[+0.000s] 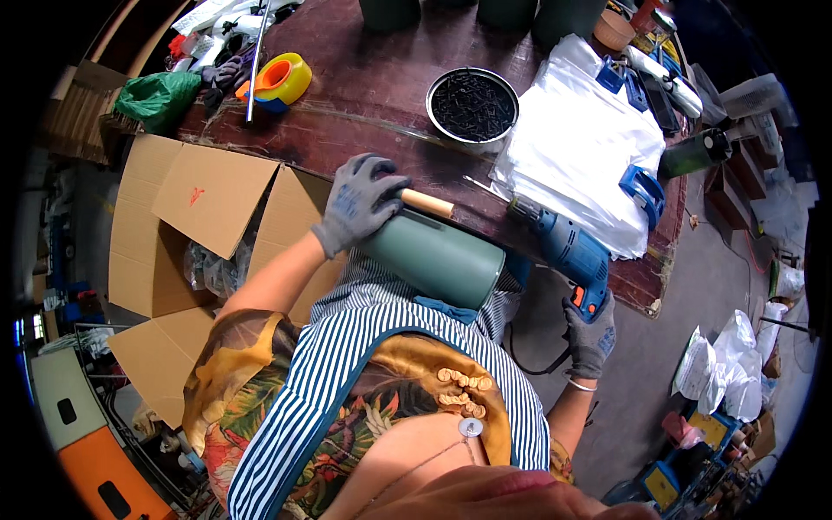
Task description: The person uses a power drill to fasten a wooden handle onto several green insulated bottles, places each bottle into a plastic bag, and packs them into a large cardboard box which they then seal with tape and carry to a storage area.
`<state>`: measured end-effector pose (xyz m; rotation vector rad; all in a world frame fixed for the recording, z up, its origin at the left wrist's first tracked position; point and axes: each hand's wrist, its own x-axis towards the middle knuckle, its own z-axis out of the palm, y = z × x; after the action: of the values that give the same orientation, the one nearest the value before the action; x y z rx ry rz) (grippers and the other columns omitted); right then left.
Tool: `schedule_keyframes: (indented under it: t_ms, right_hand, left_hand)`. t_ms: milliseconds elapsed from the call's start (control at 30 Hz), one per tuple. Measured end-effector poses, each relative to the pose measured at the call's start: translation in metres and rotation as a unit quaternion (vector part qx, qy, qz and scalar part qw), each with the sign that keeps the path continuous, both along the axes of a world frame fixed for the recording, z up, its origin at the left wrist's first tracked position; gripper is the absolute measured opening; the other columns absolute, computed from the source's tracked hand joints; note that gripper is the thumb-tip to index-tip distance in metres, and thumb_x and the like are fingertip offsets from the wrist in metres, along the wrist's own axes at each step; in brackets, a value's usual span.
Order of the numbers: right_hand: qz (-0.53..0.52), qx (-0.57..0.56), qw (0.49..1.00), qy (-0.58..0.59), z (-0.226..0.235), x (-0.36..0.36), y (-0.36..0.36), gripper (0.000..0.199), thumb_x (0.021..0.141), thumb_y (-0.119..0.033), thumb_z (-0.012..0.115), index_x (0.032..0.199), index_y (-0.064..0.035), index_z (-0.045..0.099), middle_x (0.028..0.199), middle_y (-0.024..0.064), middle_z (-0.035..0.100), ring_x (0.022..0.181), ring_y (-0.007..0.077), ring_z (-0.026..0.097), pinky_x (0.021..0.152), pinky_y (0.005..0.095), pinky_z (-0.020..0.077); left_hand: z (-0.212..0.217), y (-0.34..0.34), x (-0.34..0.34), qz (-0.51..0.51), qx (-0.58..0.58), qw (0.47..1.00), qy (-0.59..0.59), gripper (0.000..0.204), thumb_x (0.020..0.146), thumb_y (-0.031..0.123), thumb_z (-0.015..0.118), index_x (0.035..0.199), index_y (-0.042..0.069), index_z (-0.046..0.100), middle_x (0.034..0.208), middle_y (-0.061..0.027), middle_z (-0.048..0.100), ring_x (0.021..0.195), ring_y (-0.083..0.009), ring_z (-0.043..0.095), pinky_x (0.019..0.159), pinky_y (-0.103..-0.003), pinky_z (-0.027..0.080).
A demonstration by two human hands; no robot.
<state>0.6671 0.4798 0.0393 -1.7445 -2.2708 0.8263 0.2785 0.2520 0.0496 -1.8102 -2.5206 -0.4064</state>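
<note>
A dark green cylinder (433,260), like a bucket or canister, lies on its side across my lap by the table's front edge. My left hand (357,205), in a grey glove, rests on its left end, fingers curled round one end of a short wooden handle (427,204). The handle lies along the cylinder's upper side, next to a narrow dark strip. My gloved right hand (591,340) grips a blue power drill (576,251) by its lower end. The drill's chuck points up and left, and its thin bit (484,186) is apart from the handle.
On the dark red table (347,95) stands a round tin (431,114) of small black screws. White plastic bags (563,130) are stacked beside it. Yellow and orange tape (282,80) lies at the left. An opened cardboard box (139,225) stands left of me. A cord hangs below the drill.
</note>
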Motion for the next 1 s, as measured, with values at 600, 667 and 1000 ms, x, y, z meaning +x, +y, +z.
schedule_keyframes:
  t_ms: [600, 667, 1000]
  right_hand:
    - [-0.053, -0.084, 0.991, 0.087, 0.008, -0.012, -0.012, 0.073, 0.073, -0.028, 0.084, 0.133, -0.0048, 0.049, 0.106, 0.0129, 0.065, 0.077, 0.0233, 0.068, 0.062, 0.0335, 0.0551]
    - [-0.073, -0.087, 0.985, 0.130, -0.006, -0.009, -0.011, 0.072, 0.073, -0.025, 0.085, 0.132, -0.0052, 0.048, 0.098, 0.0106, 0.064, 0.068, 0.0184, 0.065, 0.054, 0.0304, 0.0526]
    - [-0.159, -0.177, 0.958, 0.162, 0.003, -0.027, -0.044, 0.072, 0.073, -0.020, 0.086, 0.130, -0.0073, 0.044, 0.081, 0.0050, 0.060, 0.057, 0.0119, 0.058, 0.048, 0.0265, 0.0486]
  left_hand:
    - [-0.009, 0.216, -0.116, 0.033, 0.137, 0.974, 0.178, 0.017, 0.085, 0.033, 0.067, 0.100, 0.024, 0.072, 0.095, -0.0028, 0.067, 0.095, -0.0242, 0.063, 0.083, -0.039, 0.050]
    - [0.003, 0.197, -0.116, -0.029, 0.196, 0.965, 0.170, 0.017, 0.088, 0.022, 0.068, 0.104, 0.019, 0.070, 0.096, -0.0015, 0.069, 0.090, -0.0197, 0.065, 0.081, -0.036, 0.052]
    - [-0.028, 0.077, -0.043, 0.184, 0.018, 0.665, -0.723, 0.023, 0.095, 0.005, 0.056, 0.117, -0.003, 0.058, 0.103, -0.0147, 0.069, 0.092, -0.0207, 0.069, 0.082, -0.031, 0.059]
